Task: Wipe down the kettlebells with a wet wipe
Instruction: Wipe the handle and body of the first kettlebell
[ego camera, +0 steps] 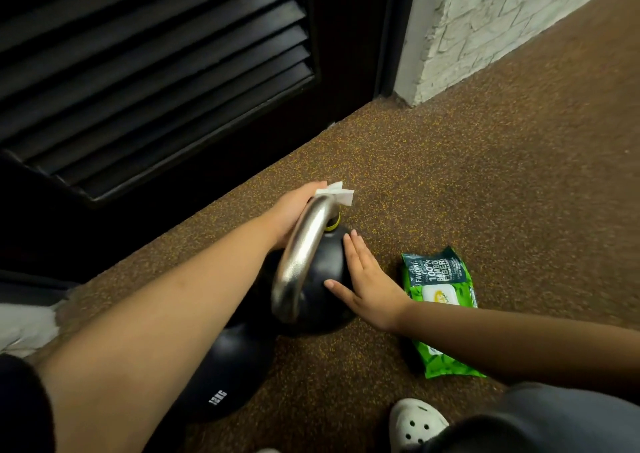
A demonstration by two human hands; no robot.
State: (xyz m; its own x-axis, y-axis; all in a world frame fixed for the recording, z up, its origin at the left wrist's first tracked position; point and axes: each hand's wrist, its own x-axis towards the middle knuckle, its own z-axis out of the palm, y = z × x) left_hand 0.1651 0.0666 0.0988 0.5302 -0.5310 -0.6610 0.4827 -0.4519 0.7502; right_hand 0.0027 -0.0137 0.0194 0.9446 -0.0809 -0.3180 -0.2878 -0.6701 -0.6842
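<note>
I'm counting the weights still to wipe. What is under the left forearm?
A second black kettlebell, marked 12KG, stands on the floor beneath the left forearm. The arm covers its top, so its handle cannot be seen.

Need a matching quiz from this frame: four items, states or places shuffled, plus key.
Items
1. wet wipe
2. right hand
3. wipes pack
4. 12KG kettlebell

States or places
A. lies on the floor, right of the far kettlebell
B. held by the left hand at the far end of the steel handle
C. nearest the camera, untouched
D. flat against the far kettlebell's black body

Pairs: 1-B, 2-D, 3-A, 4-C
</note>
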